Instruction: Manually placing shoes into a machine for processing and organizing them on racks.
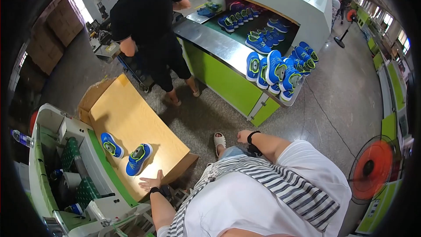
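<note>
My left hand (151, 181) rests flat with fingers spread on the near edge of a wooden table (131, 118). Two blue and green shoes lie on that table: one (138, 158) just beyond my left hand, another (111, 144) further left. My right hand (243, 136) hangs by my knee with fingers curled, holding nothing that I can see. Both wrists wear dark bands.
A person in black (147, 22) stands at a green conveyor machine (228, 74) whose steel ledge carries several blue shoes (276, 70). A white and green machine (70, 166) sits at my left. An orange fan (370, 169) stands at right on the stone floor.
</note>
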Motion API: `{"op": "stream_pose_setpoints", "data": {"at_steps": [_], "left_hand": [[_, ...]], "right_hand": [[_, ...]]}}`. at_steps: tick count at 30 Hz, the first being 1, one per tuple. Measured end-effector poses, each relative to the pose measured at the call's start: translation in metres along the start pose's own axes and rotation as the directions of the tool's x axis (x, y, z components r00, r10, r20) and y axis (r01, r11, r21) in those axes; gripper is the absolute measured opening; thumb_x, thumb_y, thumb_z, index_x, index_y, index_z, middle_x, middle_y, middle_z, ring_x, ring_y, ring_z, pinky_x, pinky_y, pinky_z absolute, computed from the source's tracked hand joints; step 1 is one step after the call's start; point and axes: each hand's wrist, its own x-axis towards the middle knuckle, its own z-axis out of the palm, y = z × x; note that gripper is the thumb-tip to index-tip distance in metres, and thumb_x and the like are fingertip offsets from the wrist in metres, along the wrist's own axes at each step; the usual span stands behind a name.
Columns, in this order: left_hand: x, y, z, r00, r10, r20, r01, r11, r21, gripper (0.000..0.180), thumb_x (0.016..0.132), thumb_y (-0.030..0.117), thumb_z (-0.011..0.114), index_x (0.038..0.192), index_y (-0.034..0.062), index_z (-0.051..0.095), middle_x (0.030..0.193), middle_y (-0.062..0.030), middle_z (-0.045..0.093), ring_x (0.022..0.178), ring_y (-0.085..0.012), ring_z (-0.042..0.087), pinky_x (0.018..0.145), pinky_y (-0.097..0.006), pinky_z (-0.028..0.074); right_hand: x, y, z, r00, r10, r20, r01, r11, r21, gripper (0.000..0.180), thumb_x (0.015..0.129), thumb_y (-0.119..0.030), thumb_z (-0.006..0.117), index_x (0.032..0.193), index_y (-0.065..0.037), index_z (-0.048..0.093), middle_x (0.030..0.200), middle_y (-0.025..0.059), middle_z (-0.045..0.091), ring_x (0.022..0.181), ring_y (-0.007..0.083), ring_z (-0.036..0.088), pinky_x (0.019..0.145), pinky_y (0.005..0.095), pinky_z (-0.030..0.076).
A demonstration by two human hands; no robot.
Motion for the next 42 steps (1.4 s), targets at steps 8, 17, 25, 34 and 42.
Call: {"op": "stream_pose_setpoints", "data": {"at_steps": [8,17,25,34,42], "left_hand": [[0.006,-0.003,0.004,1.0,0.01,-0.004,-0.01,1.0,-0.005,0.144,0.058,0.084,0.064,0.152,0.0077,-0.014,0.156,-0.0294,-0.011,0.146,-0.0421,-0.007,0.117,-0.054,0.006],[0.004,-0.003,0.004,1.0,0.012,0.001,-0.012,1.0,-0.017,0.144,0.057,0.084,0.064,0.152,0.0079,-0.014,0.156,-0.0296,-0.011,0.146,-0.0429,-0.008,0.116,-0.055,0.005],[0.004,-0.004,0.003,1.0,0.016,0.004,-0.016,1.0,-0.002,0.145,0.057,0.085,0.064,0.152,0.0086,-0.014,0.156,-0.0299,-0.01,0.146,-0.0431,-0.008,0.116,-0.056,0.005],[0.007,-0.002,0.007,1.0,0.01,0.007,-0.01,1.0,-0.014,0.147,0.055,0.085,0.065,0.151,0.0087,-0.016,0.155,-0.0299,-0.012,0.146,-0.0427,-0.008,0.116,-0.055,0.004],[0.008,-0.001,0.007,0.999,0.034,-0.001,-0.034,0.999,-0.025,0.147,0.055,0.085,0.065,0.151,0.0074,-0.014,0.155,-0.03,-0.011,0.146,-0.0433,-0.007,0.116,-0.055,0.004]], "right_hand": [[0.002,0.0,0.005,1.0,0.003,-0.004,-0.003,0.999,0.034,0.042,0.085,-0.031,0.063,0.118,-0.006,0.063,0.111,0.016,0.067,0.107,0.0323,0.062,0.091,0.0422,0.048],[0.0,0.0,0.006,1.0,-0.006,-0.011,0.006,1.0,0.017,0.042,0.085,-0.032,0.063,0.119,-0.006,0.063,0.112,0.0166,0.067,0.107,0.0329,0.062,0.092,0.0425,0.048],[-0.008,-0.006,0.002,0.999,0.015,0.043,-0.016,1.0,0.007,0.043,0.087,-0.033,0.062,0.121,-0.007,0.062,0.117,0.0162,0.065,0.11,0.0324,0.06,0.093,0.0427,0.047],[-0.006,-0.009,-0.001,1.0,0.014,0.017,-0.014,0.999,0.037,0.043,0.086,-0.033,0.063,0.121,-0.008,0.063,0.116,0.0158,0.066,0.109,0.0322,0.061,0.093,0.0424,0.047],[-0.003,-0.005,0.004,1.0,-0.004,-0.02,0.004,0.999,0.042,0.04,0.083,-0.03,0.065,0.114,-0.006,0.066,0.11,0.0166,0.068,0.105,0.0327,0.063,0.09,0.0419,0.048]]}}
